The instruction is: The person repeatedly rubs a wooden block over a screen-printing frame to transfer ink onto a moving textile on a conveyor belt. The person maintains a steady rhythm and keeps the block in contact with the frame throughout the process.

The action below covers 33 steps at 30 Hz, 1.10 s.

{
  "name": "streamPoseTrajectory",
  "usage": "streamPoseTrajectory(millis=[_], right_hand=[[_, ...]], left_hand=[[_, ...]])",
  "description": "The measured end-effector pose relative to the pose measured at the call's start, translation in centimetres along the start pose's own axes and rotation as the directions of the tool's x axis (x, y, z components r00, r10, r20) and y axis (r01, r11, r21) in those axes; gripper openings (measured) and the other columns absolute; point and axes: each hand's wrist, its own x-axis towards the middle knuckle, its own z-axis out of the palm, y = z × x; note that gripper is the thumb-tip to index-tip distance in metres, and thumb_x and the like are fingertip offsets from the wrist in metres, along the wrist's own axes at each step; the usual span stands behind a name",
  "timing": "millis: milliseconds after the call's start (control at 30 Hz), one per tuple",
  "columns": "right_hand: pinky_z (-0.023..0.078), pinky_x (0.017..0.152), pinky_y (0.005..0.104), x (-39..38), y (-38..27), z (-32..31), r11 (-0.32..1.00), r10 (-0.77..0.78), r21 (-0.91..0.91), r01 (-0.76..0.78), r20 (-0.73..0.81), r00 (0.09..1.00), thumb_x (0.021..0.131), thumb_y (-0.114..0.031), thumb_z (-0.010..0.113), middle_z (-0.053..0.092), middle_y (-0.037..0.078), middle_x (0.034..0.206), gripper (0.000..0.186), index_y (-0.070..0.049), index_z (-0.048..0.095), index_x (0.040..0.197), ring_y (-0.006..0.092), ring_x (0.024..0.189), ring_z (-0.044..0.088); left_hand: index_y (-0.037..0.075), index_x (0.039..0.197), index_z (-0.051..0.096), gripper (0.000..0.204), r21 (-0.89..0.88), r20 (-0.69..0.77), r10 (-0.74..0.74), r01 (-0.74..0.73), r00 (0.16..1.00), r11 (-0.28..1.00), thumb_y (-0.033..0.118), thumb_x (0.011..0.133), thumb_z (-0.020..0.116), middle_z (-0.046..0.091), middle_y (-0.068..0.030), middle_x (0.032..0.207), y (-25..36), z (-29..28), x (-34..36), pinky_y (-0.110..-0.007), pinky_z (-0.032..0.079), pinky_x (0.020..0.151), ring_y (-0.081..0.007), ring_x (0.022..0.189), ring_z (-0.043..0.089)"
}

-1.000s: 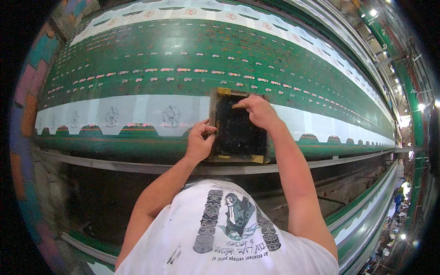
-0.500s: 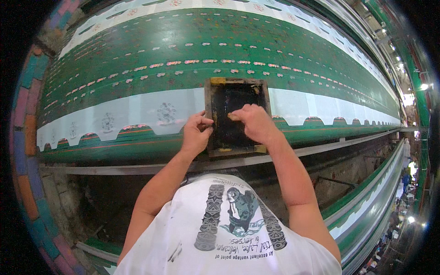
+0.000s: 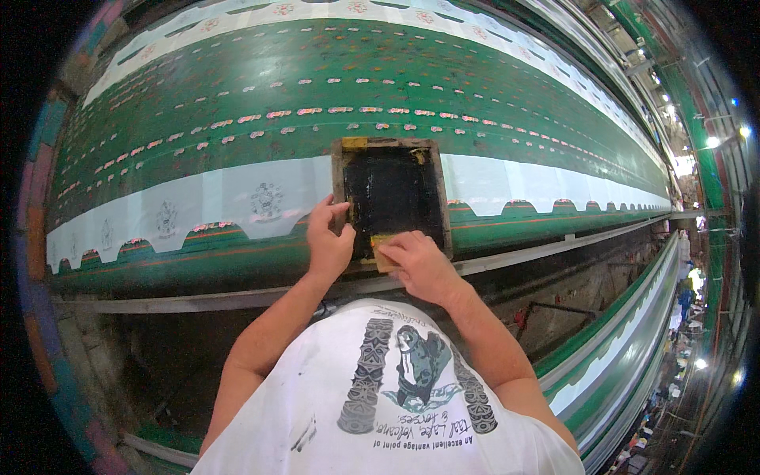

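The person's right hand (image 3: 423, 267) pinches a small tan squeegee (image 3: 383, 247) at the near end of a wooden-framed printing screen (image 3: 437, 190) with black mesh (image 3: 393, 190). The left hand (image 3: 329, 241), thumb and forefinger apart, is at its left side. The screen lies across white scalloped fabric (image 3: 297, 190) on a long green table (image 3: 237, 87); dark motifs (image 3: 267, 203) mark the fabric to the left.

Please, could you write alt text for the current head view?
A person holds a small yellowish piece in the right grip at the near end of a dark framed screen, the left grip at its left edge. White cloth lies on the green table.
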Motion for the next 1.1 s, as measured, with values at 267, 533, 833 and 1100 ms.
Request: streamPoseTrajectory(millis=[267, 533, 833, 1100], right_hand=[[0.049, 0.121, 0.0505, -3.6, 3.5, -0.4, 0.994, 0.067, 0.099, -0.040, -0.279, 0.958, 0.088, -0.020, 0.093, 0.068, 0.016, 0.146, 0.054, -0.008, 0.076, 0.138, 0.0411, 0.142, 0.059], [0.050, 0.119, 0.0456, -10.3, 11.1, 0.0, 0.755, 0.462, 0.633, -0.171, -0.328, 0.824, 0.097, -0.012, 0.085, 0.071, 0.017, 0.146, 0.042, -0.005, 0.077, 0.138, 0.0362, 0.136, 0.066], [0.049, 0.120, 0.0470, -18.3, 22.9, -5.1, 0.818, 0.440, 0.555, -0.153, -0.433, 0.787, 0.093, -0.009, 0.083, 0.074, 0.017, 0.143, 0.043, -0.005, 0.078, 0.135, 0.0364, 0.135, 0.067], [0.052, 0.117, 0.0500, -21.3, 28.0, -9.3, 0.974, 0.152, 0.220, -0.048, -0.486, 0.861, 0.093, -0.006, 0.082, 0.072, 0.017, 0.142, 0.039, -0.005, 0.077, 0.132, 0.0401, 0.135, 0.065]], left_hand=[[0.006, 0.114, 0.081, 0.039, 0.045, -0.020, -0.004, 0.004, 1.000, 0.999, -0.005, 0.078, 0.072, 0.060, -0.0267, 0.162, -0.2, 0.7, -1.1, -0.049, 0.039, 0.130, -0.0437, 0.150, 0.056], [0.004, 0.100, 0.077, 0.030, 0.067, -0.050, 0.104, -0.101, 0.993, 0.993, -0.012, 0.075, 0.069, 0.059, -0.0276, 0.166, 4.4, 3.7, -1.7, -0.048, 0.037, 0.131, -0.0419, 0.154, 0.055], [0.006, 0.098, 0.080, 0.030, -0.027, -0.080, 0.141, -0.143, 0.987, 0.989, -0.010, 0.075, 0.071, 0.061, -0.0283, 0.163, 6.7, 20.3, -3.7, -0.046, 0.040, 0.128, -0.0402, 0.153, 0.057], [0.004, 0.097, 0.079, 0.026, -0.071, -0.088, 0.055, -0.061, 0.995, 0.996, -0.009, 0.075, 0.073, 0.063, -0.0266, 0.162, 7.6, 27.4, -4.5, -0.046, 0.041, 0.127, -0.0386, 0.151, 0.058]])
